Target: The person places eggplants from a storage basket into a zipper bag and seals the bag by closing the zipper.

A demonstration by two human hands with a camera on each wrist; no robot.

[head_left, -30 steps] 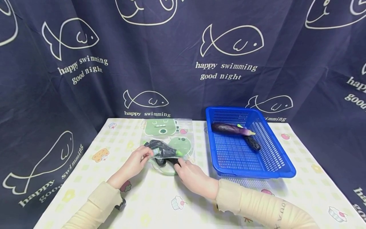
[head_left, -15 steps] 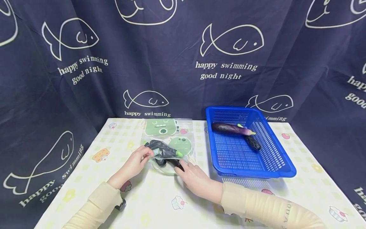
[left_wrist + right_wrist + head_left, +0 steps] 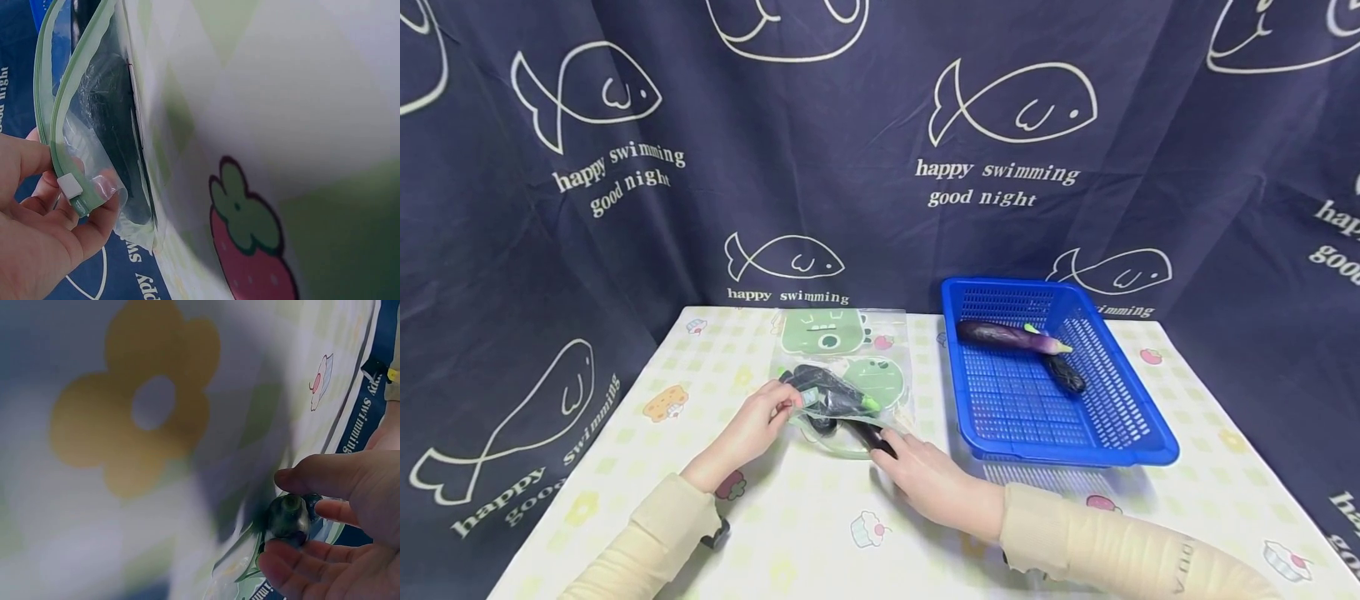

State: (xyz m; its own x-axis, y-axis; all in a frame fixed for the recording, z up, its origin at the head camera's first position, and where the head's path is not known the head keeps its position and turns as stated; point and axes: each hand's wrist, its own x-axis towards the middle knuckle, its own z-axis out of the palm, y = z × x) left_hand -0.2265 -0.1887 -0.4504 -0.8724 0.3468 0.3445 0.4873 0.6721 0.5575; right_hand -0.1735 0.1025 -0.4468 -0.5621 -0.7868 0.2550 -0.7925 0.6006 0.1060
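Observation:
A clear zip bag (image 3: 874, 377) with a green rim and green cartoon print lies on the table with its mouth toward me. Inside are dark eggplants (image 3: 816, 385), one showing a bright green stem. My left hand (image 3: 758, 423) pinches the rim's left corner; a white slider (image 3: 69, 185) shows beside those fingers. At the right of the mouth, my right hand (image 3: 931, 482) holds the end of another dark eggplant (image 3: 867, 432), which lies partly inside the bag. Its rounded end (image 3: 287, 517) sits between thumb and fingers in the right wrist view.
A blue perforated basket (image 3: 1078, 457) stands right of the bag. It holds a long purple eggplant (image 3: 1003, 336) and a shorter dark wrinkled one (image 3: 1066, 373). Behind the patterned tablecloth (image 3: 715, 350) hangs a dark blue fish-print curtain (image 3: 880, 192).
My right hand has moved right and toward me, and more of the eggplant it holds shows at the bag's mouth. My left hand has stayed at the bag's corner.

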